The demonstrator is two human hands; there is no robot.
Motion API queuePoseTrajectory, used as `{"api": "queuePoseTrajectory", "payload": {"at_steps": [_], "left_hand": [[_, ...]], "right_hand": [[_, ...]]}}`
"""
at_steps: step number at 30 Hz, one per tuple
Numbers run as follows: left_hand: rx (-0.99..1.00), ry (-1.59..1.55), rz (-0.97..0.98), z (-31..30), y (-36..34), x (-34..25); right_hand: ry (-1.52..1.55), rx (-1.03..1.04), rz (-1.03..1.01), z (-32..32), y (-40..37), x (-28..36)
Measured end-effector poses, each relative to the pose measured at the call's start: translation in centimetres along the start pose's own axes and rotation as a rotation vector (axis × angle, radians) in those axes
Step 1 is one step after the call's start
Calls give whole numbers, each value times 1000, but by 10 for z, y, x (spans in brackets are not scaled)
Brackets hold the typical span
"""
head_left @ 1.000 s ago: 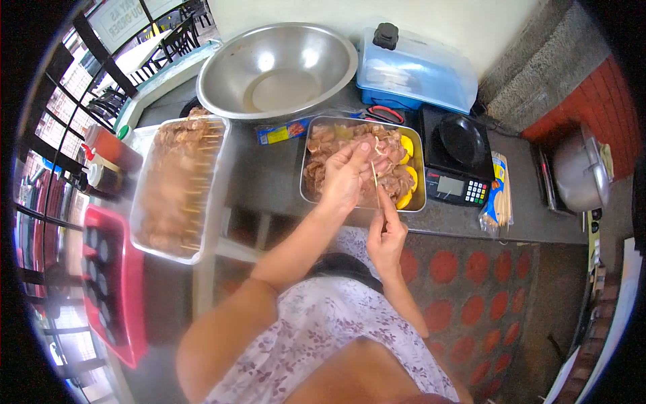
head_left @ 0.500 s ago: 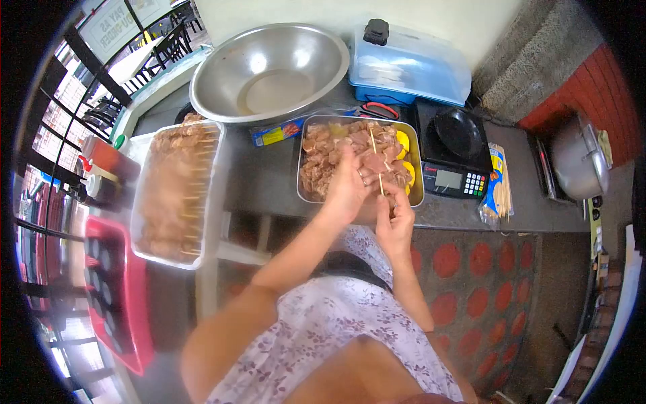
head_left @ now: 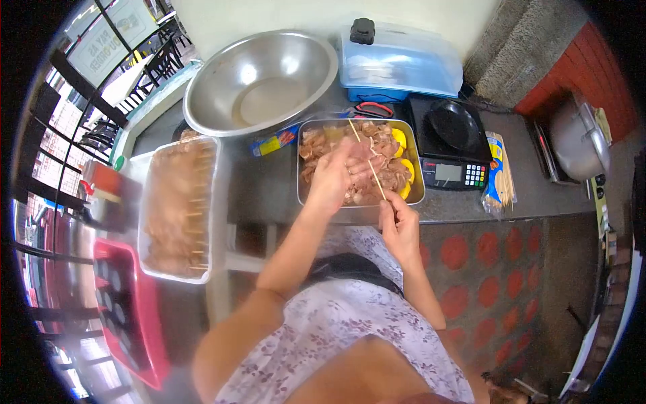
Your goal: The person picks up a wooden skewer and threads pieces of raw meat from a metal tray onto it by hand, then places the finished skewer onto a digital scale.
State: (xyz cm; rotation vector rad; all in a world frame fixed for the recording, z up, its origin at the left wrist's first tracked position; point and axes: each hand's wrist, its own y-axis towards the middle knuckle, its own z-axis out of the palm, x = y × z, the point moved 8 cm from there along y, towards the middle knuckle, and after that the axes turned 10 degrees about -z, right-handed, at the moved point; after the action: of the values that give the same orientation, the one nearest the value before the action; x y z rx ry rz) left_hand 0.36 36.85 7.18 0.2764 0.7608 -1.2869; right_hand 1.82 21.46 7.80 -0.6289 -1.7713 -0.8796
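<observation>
The surface [head_left: 262, 182] carries every item.

1. A large steel bowl [head_left: 259, 81] stands at the far edge. It holds only a film of liquid.
2. A rectangular tray [head_left: 216, 202] sits at the left edge. It holds a dense layer of loaded skewers [head_left: 178, 202]. Judged from this stock, a large share of the threading is done.
3. A steel pan [head_left: 356, 205] sits at the near edge, in front of the person. Raw meat [head_left: 316, 145] covers most of its floor, with yellow pieces [head_left: 402, 141] along its right wall. Judged from this, many skewers are left to load.
4. A digital scale [head_left: 452, 145] stands just right of the pan. A pack of bamboo sticks [head_left: 499, 178] lies beside it, partly full.
5. The left hand [head_left: 330, 178] is over the pan. Its fingers are closed on a meat slice [head_left: 367, 155] that sits on the skewer [head_left: 377, 180].
6. The right hand [head_left: 398, 225] is at the near edge of the surface. It pinches the lower end of the skewer, which slants up across the pan with a bare tip. This skewer appears only partly loaded.
</observation>
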Motion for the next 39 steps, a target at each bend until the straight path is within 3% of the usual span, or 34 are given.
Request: {"api": "queuePoseTrajectory", "payload": {"at_steps": [4, 7, 9, 10, 13, 16, 23, 28, 30, 32, 34, 36, 39], "left_hand": [[104, -97, -37, 10, -3, -1], [-42, 58, 66, 1, -8, -11], [-5, 725, 28, 8, -10, -21], [-6, 727, 27, 10, -11, -27], [300, 841, -41, 28, -7, -30], [343, 927, -118, 31, -4, -30], [118, 582, -117, 10, 11, -14], [65, 579, 140, -9, 16, -44], [3, 517, 129, -5, 8, -64], [-56, 524, 77, 2, 6, -60], [5, 465, 30, -2, 21, -45], [3, 274, -56, -4, 24, -33], [2, 304, -58, -1, 19, -28]], "right_hand": [[-13, -37, -59, -2, 2, 6], [-49, -42, -74, -4, 5, 11], [-82, -31, -73, -9, 10, 10], [-142, 4, -131, -11, 14, 14], [-256, 51, -260, -18, 19, 24], [-342, 75, -371, -28, 24, 29], [-427, 131, -330, -41, 24, 30], [-515, 65, -248, -73, 5, 22], [-578, 75, -243, -82, 1, 26], [-462, -15, -197, -83, -6, 29], [-314, 33, -74, -63, -13, 16], [-399, 71, -102, -48, -17, 12], [-409, 28, -184, -35, -21, 14]]}}
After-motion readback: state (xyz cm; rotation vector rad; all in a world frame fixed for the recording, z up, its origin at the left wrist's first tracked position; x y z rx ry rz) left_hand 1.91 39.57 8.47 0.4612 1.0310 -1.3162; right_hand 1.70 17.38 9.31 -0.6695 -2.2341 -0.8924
